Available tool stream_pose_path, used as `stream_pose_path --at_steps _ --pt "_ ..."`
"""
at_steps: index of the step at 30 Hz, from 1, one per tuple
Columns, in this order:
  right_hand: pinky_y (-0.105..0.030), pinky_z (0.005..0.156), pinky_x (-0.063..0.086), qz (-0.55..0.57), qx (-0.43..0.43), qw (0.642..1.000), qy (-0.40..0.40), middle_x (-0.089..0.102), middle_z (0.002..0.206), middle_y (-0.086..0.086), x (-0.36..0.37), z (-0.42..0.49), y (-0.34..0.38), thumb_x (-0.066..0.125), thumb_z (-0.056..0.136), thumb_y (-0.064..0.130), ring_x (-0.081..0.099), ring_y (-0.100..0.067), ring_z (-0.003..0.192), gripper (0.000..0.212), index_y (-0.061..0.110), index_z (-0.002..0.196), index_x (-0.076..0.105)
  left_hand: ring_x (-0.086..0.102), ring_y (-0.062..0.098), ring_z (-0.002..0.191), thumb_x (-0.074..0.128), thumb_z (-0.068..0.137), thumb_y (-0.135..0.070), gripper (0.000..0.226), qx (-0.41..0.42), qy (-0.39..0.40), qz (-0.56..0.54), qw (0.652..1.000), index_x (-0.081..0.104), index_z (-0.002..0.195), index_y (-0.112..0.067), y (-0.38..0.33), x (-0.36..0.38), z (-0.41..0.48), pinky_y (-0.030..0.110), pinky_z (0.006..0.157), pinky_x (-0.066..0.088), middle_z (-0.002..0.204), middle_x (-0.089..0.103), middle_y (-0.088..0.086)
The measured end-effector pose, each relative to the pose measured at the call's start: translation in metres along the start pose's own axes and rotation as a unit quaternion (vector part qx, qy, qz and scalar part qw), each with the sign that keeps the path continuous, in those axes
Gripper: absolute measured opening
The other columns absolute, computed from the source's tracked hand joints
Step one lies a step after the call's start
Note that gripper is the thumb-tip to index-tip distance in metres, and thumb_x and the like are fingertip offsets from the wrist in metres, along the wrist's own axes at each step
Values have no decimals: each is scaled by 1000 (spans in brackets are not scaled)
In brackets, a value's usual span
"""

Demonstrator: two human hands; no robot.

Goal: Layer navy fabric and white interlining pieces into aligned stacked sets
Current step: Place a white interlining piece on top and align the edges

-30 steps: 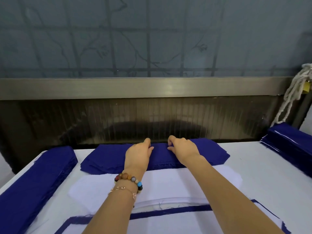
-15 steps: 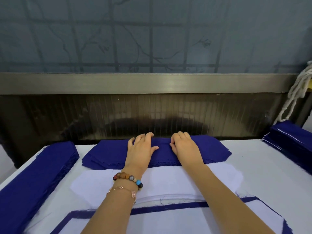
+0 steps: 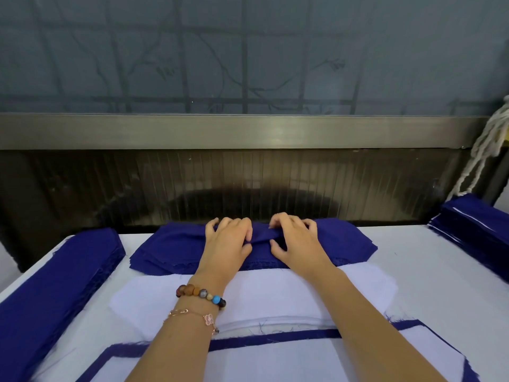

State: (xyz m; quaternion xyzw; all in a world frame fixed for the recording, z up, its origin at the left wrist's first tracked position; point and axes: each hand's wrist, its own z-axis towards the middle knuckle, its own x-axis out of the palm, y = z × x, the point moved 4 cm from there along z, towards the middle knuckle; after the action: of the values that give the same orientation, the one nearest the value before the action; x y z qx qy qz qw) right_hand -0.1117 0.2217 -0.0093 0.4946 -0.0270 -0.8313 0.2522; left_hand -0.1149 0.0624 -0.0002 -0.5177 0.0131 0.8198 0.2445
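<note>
A pile of navy fabric pieces (image 3: 170, 248) lies at the far side of the white table. My left hand (image 3: 230, 241) and my right hand (image 3: 296, 238) sit side by side on its middle. Their fingers are curled and pinch the top navy piece, which bunches into a small ridge between them. In front of the pile lies a stack of white interlining pieces (image 3: 275, 296). Nearest me is a layered set, white interlining on navy fabric (image 3: 275, 339), with a navy border showing.
A long navy stack (image 3: 55, 293) runs along the left table edge. Another navy stack with white layers (image 3: 479, 230) sits at the far right, below a white rope (image 3: 484, 150). A dark ribbed panel and a metal rail stand behind the table.
Both hands reached further onto the navy pile. Their fingers went from lying flat to curled, gathering the top piece into a ridge.
</note>
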Motion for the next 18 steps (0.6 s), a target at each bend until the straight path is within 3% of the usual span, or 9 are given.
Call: stream_pose_path --at_steps 3,6,8,14,18 --pt "-28 101 15 -25 -7 1000 -10 47 115 15 -2 -1 0 54 86 29 37 -6 112 44 34 129 42 46 8 94 60 87 -15 25 0 -5 -22 1000 40 88 -31 -1 -2 -1 40 114 19 83 50 -15" --pt "-32 101 18 -66 21 997 -34 40 104 13 -6 -2 -7 54 81 27 36 -11 106 34 33 115 54 49 9 100 60 87 -30 30 -50 -23 -17 998 42 109 -35 8 -4 -3 42 113 19 93 53 -17" --pt "-36 103 19 -82 74 993 -53 38 102 12 -11 -4 -16 57 79 26 36 -13 107 27 30 106 57 48 11 105 57 87 -39 28 -98 -34 15 995 48 113 -34 22 -8 -6 45 111 19 100 55 -15" --pt "-48 112 14 -100 228 963 -107 46 117 4 -29 -16 -47 63 78 25 31 -23 124 15 27 91 57 46 22 116 53 90 -30 23 -251 -55 104 961 59 112 -24 53 -20 -15 55 112 17 113 56 -2" --pt "-52 112 13 -102 316 932 -144 46 125 -1 -41 -25 -62 64 77 21 29 -27 129 18 23 94 60 40 30 124 55 89 -34 29 -345 -58 119 929 59 114 -18 65 -24 -22 65 111 11 123 50 7"
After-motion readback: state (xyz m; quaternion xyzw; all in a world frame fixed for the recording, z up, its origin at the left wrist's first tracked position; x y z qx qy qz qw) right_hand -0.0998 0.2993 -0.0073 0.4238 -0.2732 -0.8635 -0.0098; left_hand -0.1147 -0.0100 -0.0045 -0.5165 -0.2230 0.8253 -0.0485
